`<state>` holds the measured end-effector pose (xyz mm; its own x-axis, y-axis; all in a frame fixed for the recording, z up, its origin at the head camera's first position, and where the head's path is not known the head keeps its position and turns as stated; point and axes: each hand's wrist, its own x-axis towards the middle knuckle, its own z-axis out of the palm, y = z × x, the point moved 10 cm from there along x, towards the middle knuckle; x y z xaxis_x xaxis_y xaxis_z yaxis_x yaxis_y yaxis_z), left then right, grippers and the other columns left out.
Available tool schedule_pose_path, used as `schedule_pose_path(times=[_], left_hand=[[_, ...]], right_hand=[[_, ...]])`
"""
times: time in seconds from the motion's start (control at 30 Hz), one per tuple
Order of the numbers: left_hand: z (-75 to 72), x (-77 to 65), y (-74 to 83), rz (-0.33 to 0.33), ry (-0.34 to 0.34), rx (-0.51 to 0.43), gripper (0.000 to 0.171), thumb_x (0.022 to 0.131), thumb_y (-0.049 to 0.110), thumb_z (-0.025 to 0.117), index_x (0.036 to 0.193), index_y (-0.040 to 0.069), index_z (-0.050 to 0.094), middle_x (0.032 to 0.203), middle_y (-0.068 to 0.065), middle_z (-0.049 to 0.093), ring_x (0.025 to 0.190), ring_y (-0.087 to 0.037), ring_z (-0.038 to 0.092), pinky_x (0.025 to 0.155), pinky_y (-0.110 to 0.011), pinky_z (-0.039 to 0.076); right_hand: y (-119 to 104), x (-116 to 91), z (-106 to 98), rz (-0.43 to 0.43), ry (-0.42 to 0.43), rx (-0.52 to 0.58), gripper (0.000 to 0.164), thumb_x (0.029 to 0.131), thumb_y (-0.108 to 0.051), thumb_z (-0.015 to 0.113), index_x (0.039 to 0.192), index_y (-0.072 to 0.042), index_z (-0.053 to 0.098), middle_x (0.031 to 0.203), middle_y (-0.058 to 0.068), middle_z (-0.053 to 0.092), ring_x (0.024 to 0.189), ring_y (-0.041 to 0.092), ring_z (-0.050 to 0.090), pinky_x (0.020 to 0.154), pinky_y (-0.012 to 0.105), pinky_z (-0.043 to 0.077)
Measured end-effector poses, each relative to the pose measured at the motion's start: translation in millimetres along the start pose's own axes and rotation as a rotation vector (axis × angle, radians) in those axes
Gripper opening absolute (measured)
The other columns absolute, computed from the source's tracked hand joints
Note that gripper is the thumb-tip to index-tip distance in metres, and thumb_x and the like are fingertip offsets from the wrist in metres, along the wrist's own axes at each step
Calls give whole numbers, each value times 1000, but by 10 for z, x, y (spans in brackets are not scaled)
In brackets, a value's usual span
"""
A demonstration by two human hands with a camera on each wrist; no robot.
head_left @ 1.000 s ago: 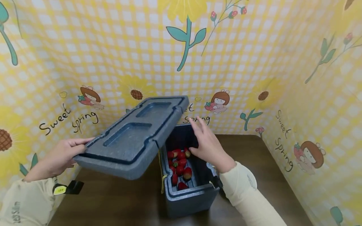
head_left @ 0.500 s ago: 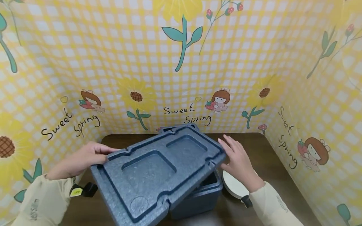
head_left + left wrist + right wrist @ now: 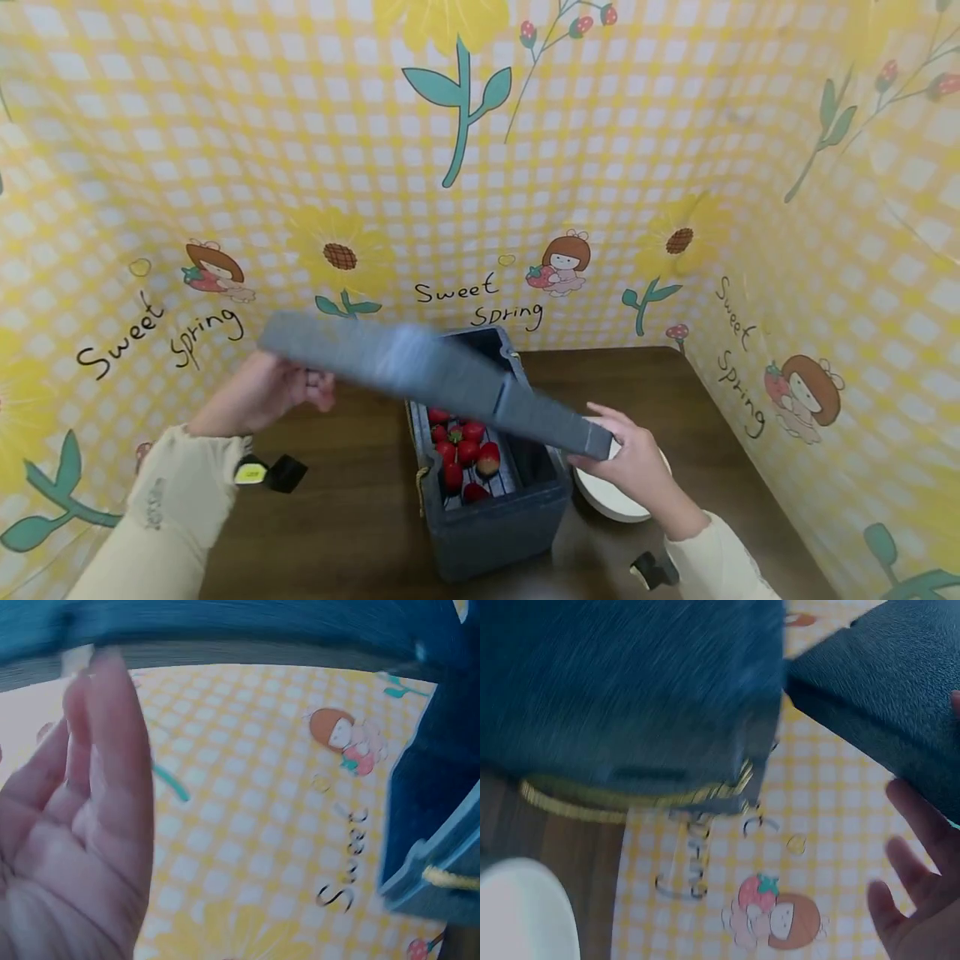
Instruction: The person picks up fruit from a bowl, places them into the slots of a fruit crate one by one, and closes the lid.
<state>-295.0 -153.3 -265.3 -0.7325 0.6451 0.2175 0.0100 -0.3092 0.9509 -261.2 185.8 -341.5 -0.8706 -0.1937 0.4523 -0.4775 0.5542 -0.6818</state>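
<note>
A dark blue-grey foam lid hangs tilted above the foam box, its left end higher and its side edge facing me. My left hand holds the raised end from below; in the left wrist view its fingers reach up to the lid's edge. At the lower end, my right hand grips the corner between thumb and fingers. Several red strawberries lie inside the box on its left side. The lid covers part of the box's opening.
A round white dish stands on the brown table right of the box, partly behind my right hand. A yellow cord runs along the box's side. Yellow checked cloth surrounds the table at the back and sides.
The lid has turned from its recessed face showing to its edge facing me. My left hand has risen with it, and my right hand now grips its other end. The strawberries are visible again.
</note>
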Motion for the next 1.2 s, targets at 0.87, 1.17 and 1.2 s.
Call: schedule_pose_path(times=[0.87,1.17,1.2], left_hand=[[214,-2,-1390,-190,669,567,68,99,15,50,152,2,9,151,-21,27,127,-33,45,97,-42,43],[166,-48,-1526,-213,679,683,62,101,23,47,149,-2,18,148,-21,32,132,-30,39,103,-47,37],[150,-60,-1524,-220,679,700,61,101,23,47,149,-3,20,148,-21,32,133,-30,38,103,-47,37]], right_hand=[[336,-280,704,532,-257,540,65,99,-19,51,153,-7,17,73,12,60,54,17,60,61,29,53],[425,-323,723,528,-299,436,63,99,-24,51,150,0,23,59,7,56,48,17,56,54,28,49],[423,-319,723,517,-298,418,62,99,-24,51,149,1,25,60,7,56,48,17,56,55,28,49]])
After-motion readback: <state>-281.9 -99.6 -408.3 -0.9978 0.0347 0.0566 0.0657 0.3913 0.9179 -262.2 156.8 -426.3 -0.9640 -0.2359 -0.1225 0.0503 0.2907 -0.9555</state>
